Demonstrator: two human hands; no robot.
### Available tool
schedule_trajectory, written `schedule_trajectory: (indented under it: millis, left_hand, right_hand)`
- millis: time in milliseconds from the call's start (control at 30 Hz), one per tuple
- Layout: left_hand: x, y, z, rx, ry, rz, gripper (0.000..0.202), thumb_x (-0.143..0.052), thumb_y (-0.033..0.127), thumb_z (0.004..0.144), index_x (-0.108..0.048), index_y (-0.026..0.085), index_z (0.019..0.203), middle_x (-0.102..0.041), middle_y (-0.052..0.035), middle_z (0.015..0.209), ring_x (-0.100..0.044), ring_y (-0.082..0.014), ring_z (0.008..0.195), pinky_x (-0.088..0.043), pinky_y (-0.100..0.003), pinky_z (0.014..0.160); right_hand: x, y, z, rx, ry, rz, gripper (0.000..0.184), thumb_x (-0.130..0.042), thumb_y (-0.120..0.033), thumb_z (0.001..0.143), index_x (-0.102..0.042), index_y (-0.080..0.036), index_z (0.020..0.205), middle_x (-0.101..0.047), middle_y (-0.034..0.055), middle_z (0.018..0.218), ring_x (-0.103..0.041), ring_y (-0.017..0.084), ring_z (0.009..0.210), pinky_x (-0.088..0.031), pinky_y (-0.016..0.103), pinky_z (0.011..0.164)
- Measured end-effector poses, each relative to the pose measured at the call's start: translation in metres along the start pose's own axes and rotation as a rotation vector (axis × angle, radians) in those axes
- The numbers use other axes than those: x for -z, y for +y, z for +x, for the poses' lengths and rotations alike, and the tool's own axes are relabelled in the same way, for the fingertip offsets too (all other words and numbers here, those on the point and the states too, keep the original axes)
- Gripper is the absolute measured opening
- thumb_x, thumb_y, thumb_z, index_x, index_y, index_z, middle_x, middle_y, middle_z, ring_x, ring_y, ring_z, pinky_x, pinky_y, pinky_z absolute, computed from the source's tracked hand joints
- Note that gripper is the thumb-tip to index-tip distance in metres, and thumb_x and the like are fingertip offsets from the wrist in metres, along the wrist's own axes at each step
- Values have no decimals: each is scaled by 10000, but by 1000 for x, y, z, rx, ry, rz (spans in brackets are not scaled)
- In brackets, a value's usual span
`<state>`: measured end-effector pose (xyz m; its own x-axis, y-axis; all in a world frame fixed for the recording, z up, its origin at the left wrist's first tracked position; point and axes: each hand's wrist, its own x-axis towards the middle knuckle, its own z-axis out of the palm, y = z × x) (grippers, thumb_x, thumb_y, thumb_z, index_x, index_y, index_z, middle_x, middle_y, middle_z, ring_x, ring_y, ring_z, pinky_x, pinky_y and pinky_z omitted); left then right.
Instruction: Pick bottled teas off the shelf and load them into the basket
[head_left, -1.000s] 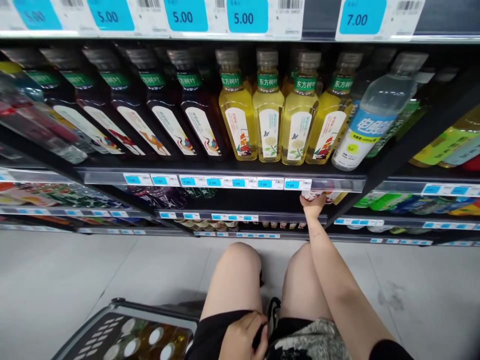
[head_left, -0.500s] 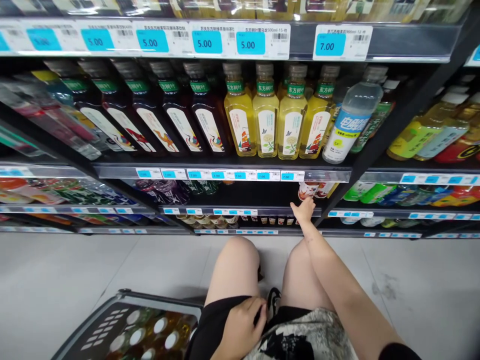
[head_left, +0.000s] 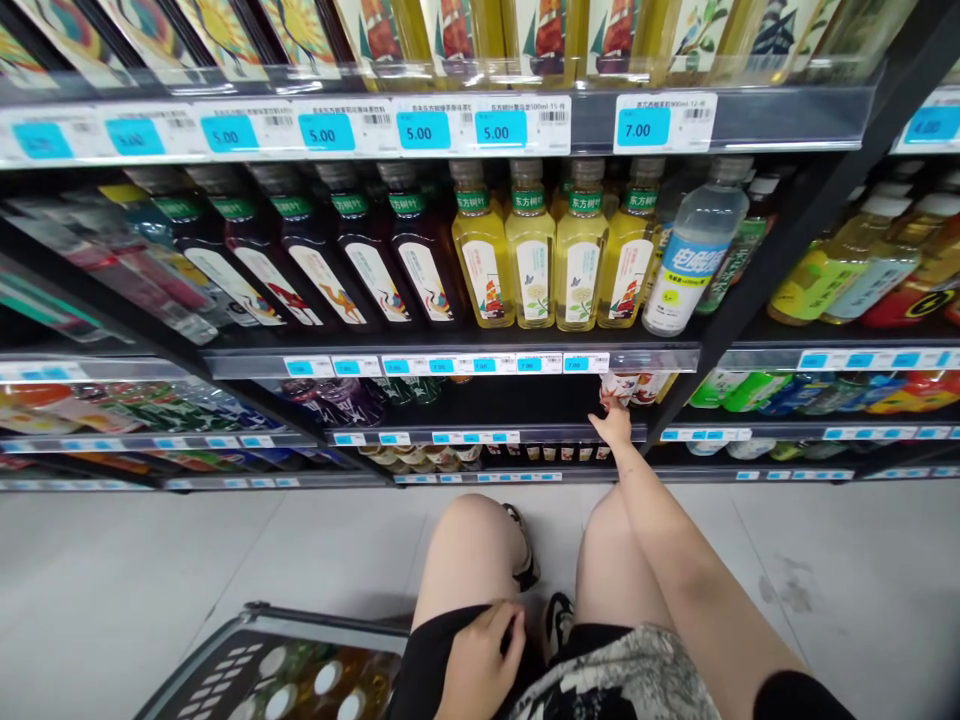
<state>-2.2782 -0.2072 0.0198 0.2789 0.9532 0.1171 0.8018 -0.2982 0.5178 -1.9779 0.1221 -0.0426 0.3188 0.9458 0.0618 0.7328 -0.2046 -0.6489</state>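
Observation:
My right hand point(head_left: 613, 424) reaches to the low shelf on the right. Its thumb sticks out to the left, and the fingertips are at the lower front of a bottle with a white and red label point(head_left: 616, 387). Whether they touch it I cannot tell for sure. The shelf above hides the bottle's top, and similar bottles point(head_left: 646, 388) stand just to its right. On my left thigh rests my left hand point(head_left: 486, 650), loosely bent, thumb apart from the fingers, with nothing in it.
A grey shopping basket point(head_left: 225, 668) with several white-capped bottles stands on the floor at lower left. Above the low shelf, dark and yellow tea bottles point(head_left: 531, 260) line the middle shelf, beside a clear blue-labelled bottle point(head_left: 694, 250). A shelf edge point(head_left: 645, 358) overhangs my right hand.
The view has tilted up a little, so the shelves sit lower in the picture. My right hand stays by the same bottle, and my left hand stays on my thigh.

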Motion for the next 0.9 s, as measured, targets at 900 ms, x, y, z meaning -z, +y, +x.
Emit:
schedule_trajectory:
  millis: [900]
  left_hand:
    - [-1, -27, 18, 253, 231, -256, 309, -456, 410, 967, -702, 238, 1041, -763, -64, 1053, -729, -211, 951, -564, -301, 862]
  right_hand:
    - [0, -43, -59, 143, -649, -24, 354, -764, -268, 774, -671, -224, 1112, -741, 17, 924, -715, 173, 788, -558, 262, 730]
